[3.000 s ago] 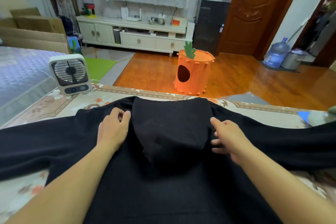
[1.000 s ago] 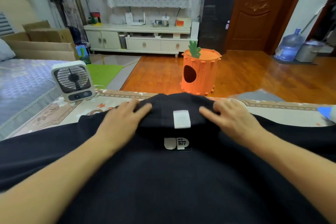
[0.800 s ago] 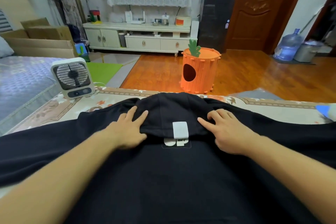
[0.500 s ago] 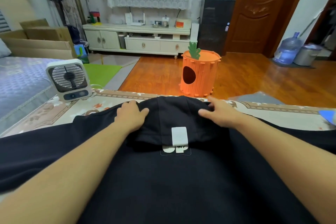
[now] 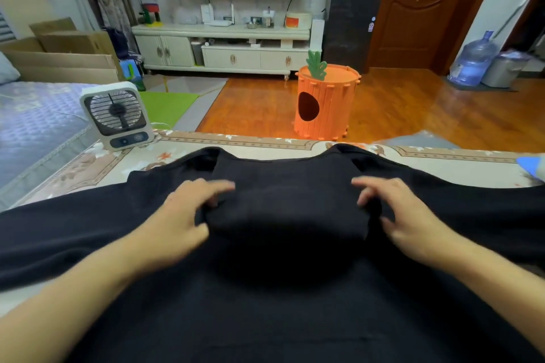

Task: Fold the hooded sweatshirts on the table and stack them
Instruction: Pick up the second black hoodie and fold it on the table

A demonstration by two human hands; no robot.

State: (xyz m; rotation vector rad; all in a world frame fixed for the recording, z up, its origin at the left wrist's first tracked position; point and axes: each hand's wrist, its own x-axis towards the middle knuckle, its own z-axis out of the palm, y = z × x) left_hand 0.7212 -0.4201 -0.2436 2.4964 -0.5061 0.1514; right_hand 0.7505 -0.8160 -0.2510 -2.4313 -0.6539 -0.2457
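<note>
On the wooden floor beyond the table stands an orange slatted carrot-shaped barrel (image 5: pixel 326 103) with a green leaf on its lid and a dark oval hole in its side; what is inside the hole cannot be seen. Farther right, by the brown wooden door (image 5: pixel 418 6), a blue translucent water jug (image 5: pixel 473 59) sits beside a grey metal lidded pot (image 5: pixel 502 69), contents hidden. Open brown cardboard boxes (image 5: pixel 63 50) stand at the left, their insides out of sight. The black hooded sweatshirt (image 5: pixel 280 289) lies spread flat on the floral-patterned table cover (image 5: pixel 182 150), sleeves running off to both sides, with its hood (image 5: pixel 287 209) folded down over the upper back. Half a second ago the hood was turned the other way, showing a white neck label and a white printed logo; now the hood covers that spot and no label, logo or other readable writing shows on the garment. The left hand (image 5: pixel 182 215) has come back from the far collar to the hood's left edge, fingers loosely curled and touching the cloth; it is blurred, so whether it pinches the fabric cannot be told. The right hand (image 5: pixel 401 212) sits at the hood's right edge, fingers bent and spread, likewise blurred. A small white square desk fan (image 5: pixel 116 115) stands on the table's far left corner, any markings too small to read.
</note>
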